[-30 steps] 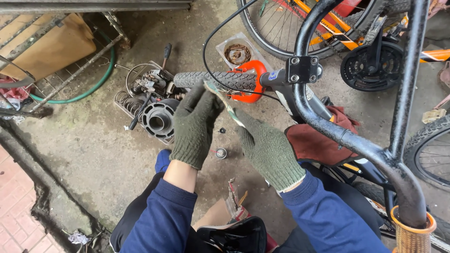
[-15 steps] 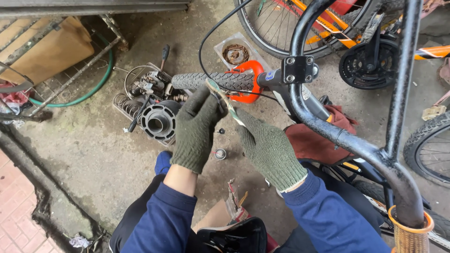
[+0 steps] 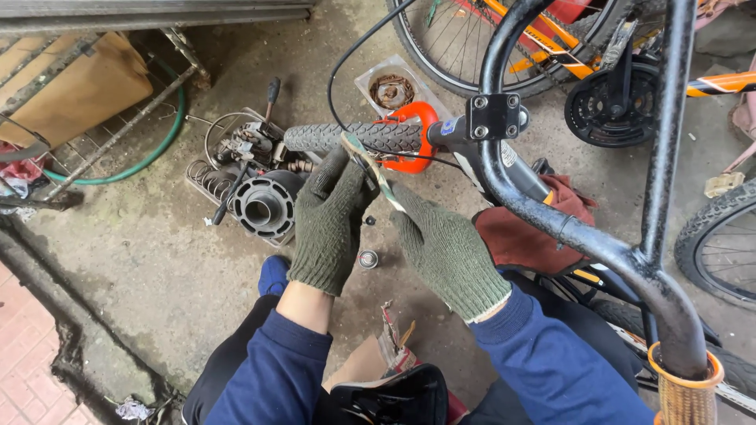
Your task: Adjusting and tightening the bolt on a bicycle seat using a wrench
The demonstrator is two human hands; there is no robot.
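Both hands wear dark green knitted gloves and together grip a thin flat metal tool with a green-tinted blade: the left hand is closed around its upper end, fingers curled just below the grip, and the right hand pinches its lower end between thumb and fingers. The tool lies tilted, its upper tip touching the underside of the black ribbed rubber handlebar grip. At the inner end of that grip sits an orange plastic ring-shaped part, and beside it a black square clamp with four bolts on the black curved steel handlebar tube. A thin black cable loops upward from the bar. On the concrete floor beyond the left hand rest a black ribbed cylindrical hub part and coiled metal springs. A small round metal nut lies on the floor between the hands
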